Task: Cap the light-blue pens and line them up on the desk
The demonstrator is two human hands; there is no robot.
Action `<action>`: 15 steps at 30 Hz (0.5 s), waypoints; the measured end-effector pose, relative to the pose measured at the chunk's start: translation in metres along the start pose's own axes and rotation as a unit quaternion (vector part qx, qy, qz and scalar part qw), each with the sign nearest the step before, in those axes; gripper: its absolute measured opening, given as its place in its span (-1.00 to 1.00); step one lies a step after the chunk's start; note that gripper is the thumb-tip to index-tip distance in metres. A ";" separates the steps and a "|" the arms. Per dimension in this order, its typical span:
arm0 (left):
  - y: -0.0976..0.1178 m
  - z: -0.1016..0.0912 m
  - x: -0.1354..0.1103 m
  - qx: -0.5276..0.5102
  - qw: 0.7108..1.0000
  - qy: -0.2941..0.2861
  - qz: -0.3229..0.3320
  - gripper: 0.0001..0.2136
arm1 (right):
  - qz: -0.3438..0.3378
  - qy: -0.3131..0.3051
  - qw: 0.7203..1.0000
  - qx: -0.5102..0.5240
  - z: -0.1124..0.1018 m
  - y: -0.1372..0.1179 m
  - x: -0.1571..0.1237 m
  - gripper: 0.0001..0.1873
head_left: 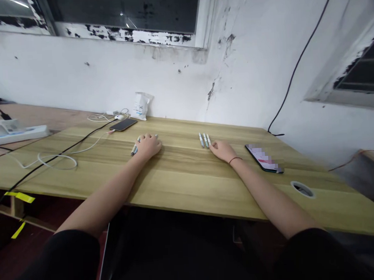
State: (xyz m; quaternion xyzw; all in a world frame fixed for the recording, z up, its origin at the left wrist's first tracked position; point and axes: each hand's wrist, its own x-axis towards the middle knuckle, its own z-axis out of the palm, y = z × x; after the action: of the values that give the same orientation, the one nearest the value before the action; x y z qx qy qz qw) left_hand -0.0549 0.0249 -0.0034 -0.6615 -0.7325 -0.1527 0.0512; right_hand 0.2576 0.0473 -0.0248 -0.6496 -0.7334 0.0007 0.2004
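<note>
My left hand (148, 145) lies palm down on the wooden desk (182, 178), curled over slim white pens with coloured parts. One pen end (134, 150) sticks out past its fingers, and other pen ends show beyond the knuckles. Whether the fingers grip them is hidden. My right hand (220, 150) rests on the desk with relaxed fingers. Its fingertips are close to a group of 3 similar pens (205, 140) lying side by side, apparently without touching them. A thin dark cord circles my right wrist.
A lit phone (263, 158) lies right of my right hand, and a dark phone (122, 125) lies on a charging cable at the back. Further left are a power strip (17, 133), loose cables (50, 160) and a white packet (141, 105). The desk has a cable hole (302, 189).
</note>
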 end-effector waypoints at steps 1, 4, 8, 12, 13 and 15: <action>-0.001 0.000 0.001 -0.001 1.000 -0.002 0.000 -0.55 | -0.003 0.003 1.000 0.004 0.000 -0.001 0.000 -0.67; -0.002 0.001 0.002 0.000 1.000 -0.014 0.004 -0.55 | -0.026 0.008 0.999 0.016 0.001 -0.003 0.000 -0.69; -0.003 0.002 0.003 -0.003 1.000 -0.027 0.011 -0.54 | -0.052 0.011 0.998 0.014 0.004 -0.005 0.001 -0.67; -0.003 0.001 0.002 -0.004 1.000 -0.025 0.017 -0.54 | -0.057 0.011 0.998 0.017 0.006 -0.005 0.002 -0.64; -0.003 0.001 0.002 -0.003 1.000 -0.023 0.017 -0.54 | -0.059 0.010 0.998 0.019 0.006 -0.005 0.001 -0.64; -0.004 0.001 0.003 -0.004 1.000 -0.022 0.016 -0.54 | -0.063 0.010 0.998 0.026 0.007 -0.005 0.001 -0.63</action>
State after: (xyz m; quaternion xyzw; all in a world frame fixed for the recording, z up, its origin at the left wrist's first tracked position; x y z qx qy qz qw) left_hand -0.0585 0.0274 -0.0046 -0.6768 -0.7219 -0.1399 0.0348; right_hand 0.2507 0.0487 -0.0294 -0.5963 -0.7709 0.0011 0.2241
